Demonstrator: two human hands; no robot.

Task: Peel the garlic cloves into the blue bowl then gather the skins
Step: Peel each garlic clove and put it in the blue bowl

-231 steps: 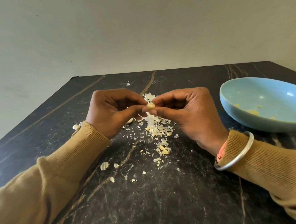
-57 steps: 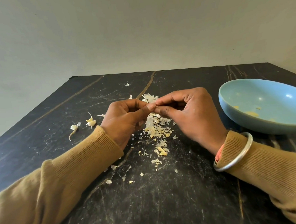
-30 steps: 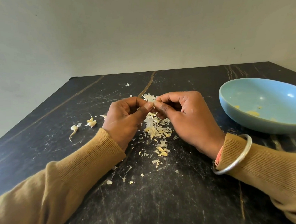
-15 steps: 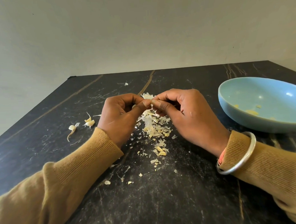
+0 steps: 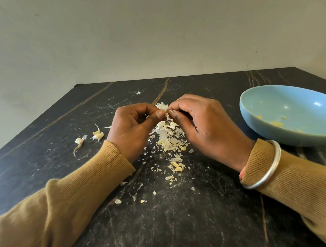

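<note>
Across the dark desk (image 5: 199, 223), the blue bowl (image 5: 260, 133) sits at the right edge. Over the desk's middle, the left hand (image 5: 132, 128) and right hand (image 5: 204, 125) meet thumb to thumb with fingers curled. They have hardly shifted in the last half second, so I judge the peeling of this clove unfinished and the bowl drop not yet due. Beneath them the skins pile (image 5: 170, 139) trails toward the near edge. A few unpeeled cloves (image 5: 98, 135) wait toward the left edge. The pinched garlic clove (image 5: 166, 112) shows only as a pale sliver. The stretch of desk between right hand and bowl shows only stone, an easy path.
</note>
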